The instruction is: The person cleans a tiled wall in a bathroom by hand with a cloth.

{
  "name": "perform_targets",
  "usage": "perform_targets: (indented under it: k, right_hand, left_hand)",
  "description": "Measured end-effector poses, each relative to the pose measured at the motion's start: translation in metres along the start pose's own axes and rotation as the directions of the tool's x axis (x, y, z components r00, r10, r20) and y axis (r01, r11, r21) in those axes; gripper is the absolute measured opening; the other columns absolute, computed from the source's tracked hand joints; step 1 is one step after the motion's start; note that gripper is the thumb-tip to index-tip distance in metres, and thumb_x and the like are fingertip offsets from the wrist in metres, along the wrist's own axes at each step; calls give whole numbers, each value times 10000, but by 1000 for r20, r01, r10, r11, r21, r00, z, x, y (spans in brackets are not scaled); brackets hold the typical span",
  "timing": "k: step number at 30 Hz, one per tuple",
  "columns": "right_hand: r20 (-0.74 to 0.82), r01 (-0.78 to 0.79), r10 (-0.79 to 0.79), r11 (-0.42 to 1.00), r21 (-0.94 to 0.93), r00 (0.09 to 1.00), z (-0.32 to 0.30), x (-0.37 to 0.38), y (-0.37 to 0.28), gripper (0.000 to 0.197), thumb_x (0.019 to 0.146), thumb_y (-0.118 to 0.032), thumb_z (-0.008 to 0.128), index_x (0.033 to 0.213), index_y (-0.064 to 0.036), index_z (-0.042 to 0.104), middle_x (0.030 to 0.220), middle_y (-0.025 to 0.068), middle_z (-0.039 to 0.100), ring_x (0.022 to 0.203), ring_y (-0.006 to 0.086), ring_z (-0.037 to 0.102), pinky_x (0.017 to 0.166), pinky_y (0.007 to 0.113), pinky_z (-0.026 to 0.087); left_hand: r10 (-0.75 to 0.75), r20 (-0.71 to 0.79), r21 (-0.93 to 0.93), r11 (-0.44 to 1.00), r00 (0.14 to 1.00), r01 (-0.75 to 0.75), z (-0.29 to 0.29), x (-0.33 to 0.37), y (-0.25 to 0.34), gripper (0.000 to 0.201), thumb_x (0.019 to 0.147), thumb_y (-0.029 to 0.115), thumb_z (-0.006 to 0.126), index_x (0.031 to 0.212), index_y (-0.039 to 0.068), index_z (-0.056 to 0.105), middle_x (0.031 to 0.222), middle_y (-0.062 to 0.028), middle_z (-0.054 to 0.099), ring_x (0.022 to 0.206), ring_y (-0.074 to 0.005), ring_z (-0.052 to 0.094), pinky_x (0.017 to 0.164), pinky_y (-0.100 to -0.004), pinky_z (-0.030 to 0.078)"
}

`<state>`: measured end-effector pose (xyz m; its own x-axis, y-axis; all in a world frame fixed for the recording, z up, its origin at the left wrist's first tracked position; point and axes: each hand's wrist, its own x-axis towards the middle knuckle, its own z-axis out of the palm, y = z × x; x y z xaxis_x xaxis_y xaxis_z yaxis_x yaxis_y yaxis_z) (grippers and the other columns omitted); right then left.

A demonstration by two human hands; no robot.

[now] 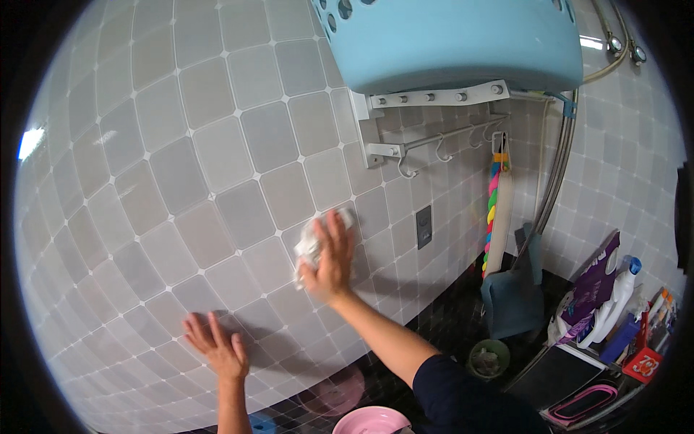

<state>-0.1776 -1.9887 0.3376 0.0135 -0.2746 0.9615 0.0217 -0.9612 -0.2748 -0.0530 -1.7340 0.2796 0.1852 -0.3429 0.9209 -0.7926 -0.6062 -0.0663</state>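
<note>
My right hand (333, 264) presses a crumpled white cloth (309, 247) flat against the grey tiled wall (272, 132). The cloth bunches out past the thumb and fingertips; the palm hides the rest of it. Lower and to the left, my left hand (219, 350) rests on the same wall with its fingers spread and nothing in it.
A light blue basket (455, 43) sits above a metal hook rack (441, 142) on the wall. Right of my hand is a dark outlet (424, 226). Bottles (620, 300) crowd a shelf at the right. Below stand a pink basin (370, 421) and a green bucket (478, 371).
</note>
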Motion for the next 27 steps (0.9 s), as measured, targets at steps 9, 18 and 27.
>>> perform_targets:
  k: [9, 18, 27]
  right_hand:
    - [338, -154, -50, 822, 548, 940, 8, -11, -45, 725, 965, -555, 231, 1510, -91, 116, 1564, 190, -66, 1440, 371, -80, 1097, 581, -64]
    - [468, -648, 455, 438, 623, 758, -78, -100, -4, 628, 997, -491, 250, 1383, -17, 391, 1368, 201, 469, 1313, 288, 403, 1080, 444, 290]
    - [585, -918, 709, 273, 287, 394, -138, -229, 45, 272, 968, -152, 540, 1160, 36, 575, 1050, 112, 641, 944, 193, 638, 832, 291, 493]
  left_hand:
    - [550, -243, -389, 699, 799, -600, 22, 64, 101, 742, 862, 516, 541, 1442, 97, 344, 1489, -241, 259, 1384, -467, 199, 1113, -598, 68]
    - [308, -102, 49, 951, 946, -305, 12, 138, 114, 712, 781, 440, 687, 1391, 155, 457, 1515, -121, 269, 1404, -407, 185, 1102, -618, 107]
    - [321, -378, 30, 942, 868, -335, -37, 309, 129, 624, 813, 397, 664, 1356, 143, 489, 1515, -108, 267, 1405, -358, 203, 1125, -526, 186]
